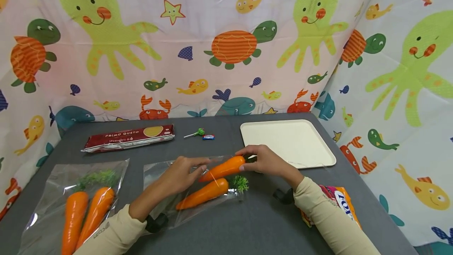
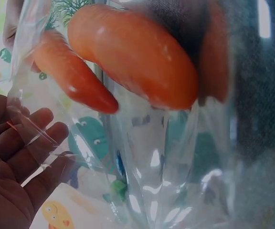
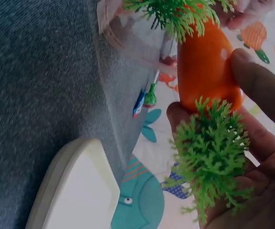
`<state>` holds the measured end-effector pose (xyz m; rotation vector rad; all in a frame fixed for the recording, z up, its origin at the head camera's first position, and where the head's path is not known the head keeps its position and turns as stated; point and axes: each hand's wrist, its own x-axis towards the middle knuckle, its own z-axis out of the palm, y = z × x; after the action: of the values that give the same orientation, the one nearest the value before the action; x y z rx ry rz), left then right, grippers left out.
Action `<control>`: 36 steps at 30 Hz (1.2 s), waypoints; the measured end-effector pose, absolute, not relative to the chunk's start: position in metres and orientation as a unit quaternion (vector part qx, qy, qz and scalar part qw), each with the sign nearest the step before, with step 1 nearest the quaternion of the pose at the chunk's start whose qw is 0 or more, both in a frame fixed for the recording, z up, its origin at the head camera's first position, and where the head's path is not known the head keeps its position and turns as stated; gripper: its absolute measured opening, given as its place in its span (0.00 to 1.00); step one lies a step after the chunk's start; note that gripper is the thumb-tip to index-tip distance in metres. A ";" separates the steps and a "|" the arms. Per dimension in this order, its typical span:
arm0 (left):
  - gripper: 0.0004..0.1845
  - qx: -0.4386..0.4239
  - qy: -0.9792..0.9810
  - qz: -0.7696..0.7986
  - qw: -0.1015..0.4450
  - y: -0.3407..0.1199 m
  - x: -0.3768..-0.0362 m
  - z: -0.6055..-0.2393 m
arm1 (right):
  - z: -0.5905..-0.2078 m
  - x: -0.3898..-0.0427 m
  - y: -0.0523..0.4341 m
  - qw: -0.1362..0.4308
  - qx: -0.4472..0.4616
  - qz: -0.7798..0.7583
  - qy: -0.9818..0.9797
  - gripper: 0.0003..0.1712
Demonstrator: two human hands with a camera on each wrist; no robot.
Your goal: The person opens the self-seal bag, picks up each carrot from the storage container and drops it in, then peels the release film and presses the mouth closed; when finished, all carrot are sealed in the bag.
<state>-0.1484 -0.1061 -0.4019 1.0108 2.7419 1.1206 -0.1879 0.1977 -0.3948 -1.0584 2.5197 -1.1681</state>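
Head view: the right hand [image 1: 269, 162] pinches the leafy end of an orange plastic toy carrot [image 1: 223, 168], fingers curled round its top, its tip at the mouth of a clear cellophane bag [image 1: 159, 170] lying on the grey bench [image 1: 247, 223]. The left hand [image 1: 182, 174] holds the bag's edge, fingers bent over the film. A second orange toy carrot with green plastic leaves [image 1: 203, 193] already lies inside this bag; judged from this, filling is half done, with one carrot left to slide in. A second clear bag holding two carrots [image 1: 85, 207] lies finished at the left. Legible writing: "PRIMO GUSTO" on the dark red pasta packet [image 1: 129, 137]. A cream rectangular tray [image 1: 286, 141] stands near.
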 end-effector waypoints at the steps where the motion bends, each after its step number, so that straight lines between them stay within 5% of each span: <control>1: 0.16 0.322 0.876 0.358 0.008 -0.106 -0.149 -0.402 | -0.395 -0.188 0.196 0.079 -0.359 -0.387 0.845 0.24; 16: 0.16 0.324 0.877 0.354 0.006 -0.107 -0.149 -0.401 | -0.392 -0.177 0.188 0.031 -0.377 -0.368 0.849 0.24; 36: 0.16 0.323 0.878 0.353 0.017 -0.103 -0.147 -0.398 | -0.403 -0.179 0.175 0.133 -0.354 -0.388 0.841 0.22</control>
<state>-0.1469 -0.1035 -0.3979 1.0044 2.7292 1.0974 -0.1787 0.1754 -0.4031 -1.0275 2.4390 -1.1248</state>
